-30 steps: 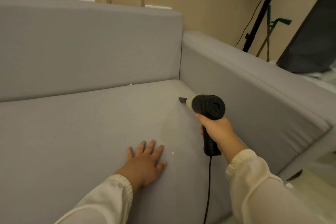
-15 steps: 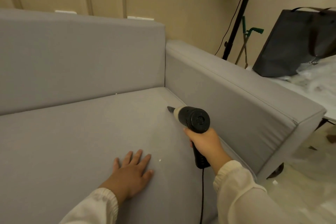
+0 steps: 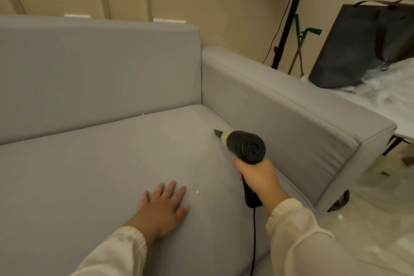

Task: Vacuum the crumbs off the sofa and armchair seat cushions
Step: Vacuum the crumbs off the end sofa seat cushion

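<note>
A grey sofa fills the view, its seat cushion [image 3: 89, 175] spreading from the left to the right armrest [image 3: 291, 105]. My right hand [image 3: 257, 177] grips the handle of a black handheld vacuum [image 3: 245, 147]. Its narrow nozzle points at the cushion near the seam beside the armrest. My left hand [image 3: 163, 206] rests flat on the cushion with fingers spread. One small white crumb [image 3: 197, 192] lies just right of my left fingers. Another speck [image 3: 143, 114] sits at the crease under the back cushion [image 3: 100, 69].
The vacuum's black cord [image 3: 254, 242] hangs down over the cushion's front. Behind the armrest stand a black tripod pole [image 3: 289, 15], a green-handled tool [image 3: 302, 36] and a dark bag [image 3: 358, 45] on a white table with clear plastic [image 3: 387, 87]. Pale floor lies at the right.
The view has shifted, so more of the armrest end and the floor shows. Both hands and the vacuum keep about the same places on the cushion.
</note>
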